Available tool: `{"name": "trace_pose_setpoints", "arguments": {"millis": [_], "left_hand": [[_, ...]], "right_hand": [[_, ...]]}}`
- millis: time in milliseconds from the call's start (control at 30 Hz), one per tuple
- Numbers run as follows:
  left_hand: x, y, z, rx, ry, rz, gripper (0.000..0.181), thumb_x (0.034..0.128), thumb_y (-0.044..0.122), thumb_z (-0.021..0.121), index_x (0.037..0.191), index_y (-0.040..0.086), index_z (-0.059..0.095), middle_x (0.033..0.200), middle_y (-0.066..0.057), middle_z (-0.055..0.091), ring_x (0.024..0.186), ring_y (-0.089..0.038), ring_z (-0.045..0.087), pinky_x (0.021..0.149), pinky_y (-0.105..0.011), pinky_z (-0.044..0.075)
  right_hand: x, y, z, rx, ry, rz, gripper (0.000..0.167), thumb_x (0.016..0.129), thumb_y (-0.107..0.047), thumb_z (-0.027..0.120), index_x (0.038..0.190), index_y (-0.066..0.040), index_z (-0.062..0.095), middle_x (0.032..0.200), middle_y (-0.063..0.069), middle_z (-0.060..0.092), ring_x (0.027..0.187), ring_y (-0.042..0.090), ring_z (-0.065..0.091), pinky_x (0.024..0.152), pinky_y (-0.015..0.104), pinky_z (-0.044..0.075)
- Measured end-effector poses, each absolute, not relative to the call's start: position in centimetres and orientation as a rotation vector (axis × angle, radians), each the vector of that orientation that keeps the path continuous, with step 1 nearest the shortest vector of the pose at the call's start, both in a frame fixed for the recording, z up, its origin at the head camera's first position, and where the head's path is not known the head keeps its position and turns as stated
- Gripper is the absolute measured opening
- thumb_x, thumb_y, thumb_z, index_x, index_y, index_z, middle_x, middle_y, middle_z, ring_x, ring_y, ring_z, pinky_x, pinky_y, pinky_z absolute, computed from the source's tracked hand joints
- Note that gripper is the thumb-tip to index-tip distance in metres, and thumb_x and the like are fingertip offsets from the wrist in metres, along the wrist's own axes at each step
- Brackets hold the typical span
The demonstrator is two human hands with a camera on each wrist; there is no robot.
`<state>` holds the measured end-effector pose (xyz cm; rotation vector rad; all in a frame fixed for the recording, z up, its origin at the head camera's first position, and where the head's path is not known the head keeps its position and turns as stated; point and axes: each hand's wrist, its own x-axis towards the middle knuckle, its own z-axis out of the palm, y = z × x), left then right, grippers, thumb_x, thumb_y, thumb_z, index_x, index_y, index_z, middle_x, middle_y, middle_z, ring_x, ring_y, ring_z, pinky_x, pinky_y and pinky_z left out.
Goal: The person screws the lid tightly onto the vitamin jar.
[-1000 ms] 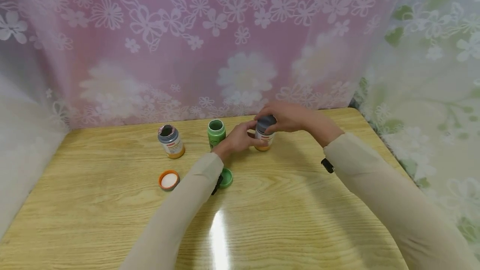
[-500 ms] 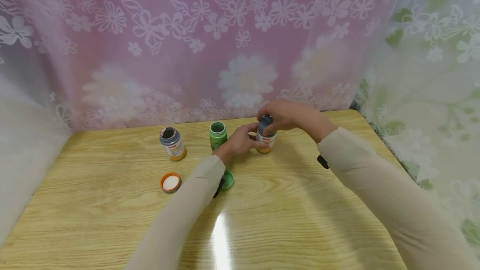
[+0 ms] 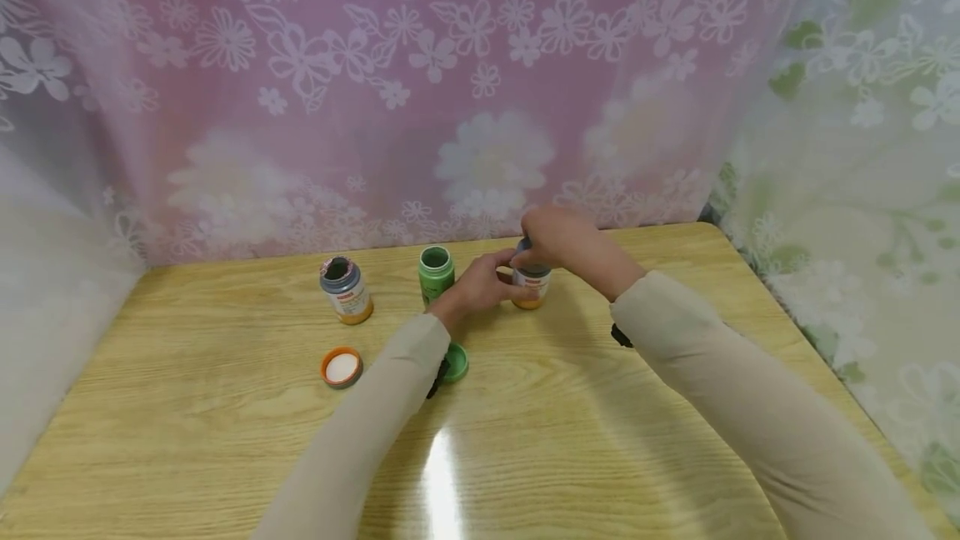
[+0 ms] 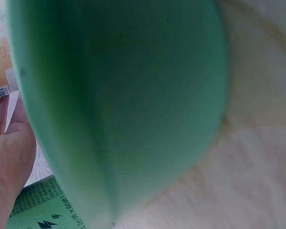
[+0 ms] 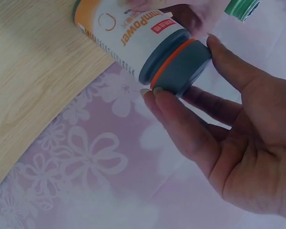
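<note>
At the back right of the table, my left hand (image 3: pixel 480 284) holds a white-labelled bottle (image 5: pixel 128 36) with an orange base. My right hand (image 3: pixel 572 244) grips its dark grey screw cap (image 5: pixel 186 67) from above. In the right wrist view, thumb and fingertips pinch the cap's rim, and an orange ring shows between cap and bottle neck. A green bottle (image 3: pixel 435 273), uncapped, stands just left of my left hand. Its green cap (image 3: pixel 456 362) lies inside up by my left wrist, partly hidden by the sleeve, and fills much of the left wrist view.
A similar grey-necked bottle (image 3: pixel 347 294) stands open at the left, torn seal bits around its mouth. In front of it lies an upturned cap (image 3: pixel 341 367) with an orange rim and white liner. A flowered curtain (image 3: pixel 480 107) hangs behind the wooden table (image 3: pixel 570 440).
My right hand has turned on the cap, its wrist swinging left and its back now covering more of the cap. The left hand stays on the bottle.
</note>
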<state>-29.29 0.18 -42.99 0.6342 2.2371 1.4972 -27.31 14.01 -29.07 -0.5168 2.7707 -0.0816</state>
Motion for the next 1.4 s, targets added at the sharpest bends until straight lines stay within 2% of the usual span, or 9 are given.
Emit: {"name": "trace_pose_setpoints", "arguments": {"millis": [100, 200, 267, 333, 400, 500, 833, 1133, 1400], "left_hand": [[-29.0, 0.0, -42.4, 0.621, 2.234, 1.503, 0.056, 0.0832, 0.025, 0.077, 0.135, 0.021, 0.054, 0.135, 0.0, 0.05, 0.115, -0.023, 0.056, 0.089, -0.03, 0.049], [-29.0, -0.1, -42.4, 0.623, 2.244, 1.498, 0.058, 0.0828, 0.025, 0.077, 0.135, 0.021, 0.054, 0.136, -0.002, 0.049, 0.114, -0.023, 0.057, 0.089, -0.029, 0.05], [-29.1, 0.0, -42.4, 0.632, 2.245, 1.484, 0.058, 0.0836, 0.024, 0.077, 0.136, 0.018, 0.053, 0.135, -0.003, 0.05, 0.114, -0.023, 0.057, 0.089, -0.03, 0.049], [-29.4, 0.1, -43.0, 0.646, 2.258, 1.47, 0.059, 0.0835, 0.026, 0.077, 0.136, 0.018, 0.052, 0.132, -0.001, 0.052, 0.113, -0.022, 0.058, 0.088, -0.03, 0.05], [-29.5, 0.2, -43.0, 0.653, 2.25, 1.466, 0.057, 0.0844, 0.025, 0.076, 0.135, 0.015, 0.052, 0.13, -0.002, 0.054, 0.113, -0.022, 0.058, 0.088, -0.031, 0.05], [-29.5, 0.1, -42.9, 0.653, 2.255, 1.463, 0.055, 0.0847, 0.024, 0.076, 0.133, 0.013, 0.052, 0.128, -0.001, 0.055, 0.112, -0.022, 0.058, 0.088, -0.033, 0.05], [-29.2, 0.1, -42.6, 0.639, 2.218, 1.489, 0.058, 0.0835, 0.022, 0.077, 0.135, 0.014, 0.053, 0.13, -0.004, 0.054, 0.112, -0.024, 0.059, 0.087, -0.03, 0.05], [-27.6, -0.1, -39.7, 0.653, 2.185, 1.511, 0.052, 0.0861, 0.009, 0.073, 0.134, 0.005, 0.052, 0.13, -0.012, 0.053, 0.113, -0.031, 0.057, 0.086, -0.032, 0.051], [-29.1, 0.2, -42.9, 0.663, 2.237, 1.509, 0.055, 0.0828, 0.02, 0.077, 0.132, 0.014, 0.054, 0.128, -0.005, 0.056, 0.109, -0.024, 0.06, 0.085, -0.031, 0.051]], "right_hand": [[-27.3, 13.8, -29.2, -0.481, 2.792, -0.086, 0.036, 0.091, -0.039, 0.066, 0.083, -0.004, 0.06, 0.068, 0.004, 0.053, 0.055, 0.015, 0.047, 0.049, 0.028, 0.037], [-27.3, 13.9, -29.5, -0.417, 2.805, -0.058, 0.044, 0.092, -0.047, 0.06, 0.091, -0.003, 0.061, 0.072, 0.005, 0.054, 0.057, 0.017, 0.049, 0.049, 0.029, 0.038], [-27.4, 14.3, -29.5, -0.38, 2.805, -0.036, 0.054, 0.094, -0.054, 0.053, 0.108, -0.002, 0.061, 0.089, 0.01, 0.061, 0.07, 0.021, 0.057, 0.057, 0.033, 0.046], [-27.5, 15.0, -29.4, -0.428, 2.797, -0.01, 0.061, 0.095, -0.055, 0.048, 0.127, -0.004, 0.056, 0.119, 0.015, 0.058, 0.098, 0.03, 0.06, 0.076, 0.043, 0.051], [-27.6, 15.8, -29.0, -0.579, 2.775, -0.024, 0.06, 0.097, -0.051, 0.049, 0.139, -0.009, 0.048, 0.137, 0.016, 0.047, 0.118, 0.034, 0.051, 0.091, 0.049, 0.045], [-27.8, 16.8, -28.4, -0.874, 2.702, -0.111, 0.053, 0.095, -0.036, 0.06, 0.141, -0.013, 0.047, 0.144, 0.014, 0.041, 0.129, 0.034, 0.041, 0.101, 0.051, 0.037], [-28.3, 17.3, -28.6, -0.964, 2.493, -0.243, 0.039, 0.09, -0.007, 0.067, 0.129, -0.011, 0.061, 0.129, 0.008, 0.055, 0.114, 0.025, 0.053, 0.092, 0.042, 0.046], [-28.1, 16.4, -28.7, -0.859, 2.57, -0.2, 0.039, 0.09, -0.011, 0.068, 0.128, -0.006, 0.059, 0.125, 0.011, 0.057, 0.108, 0.026, 0.056, 0.089, 0.042, 0.047], [-27.1, 15.2, -28.8, -0.771, 2.667, -0.148, 0.041, 0.089, -0.012, 0.07, 0.127, -0.001, 0.06, 0.121, 0.015, 0.06, 0.104, 0.028, 0.059, 0.086, 0.041, 0.05]]}}
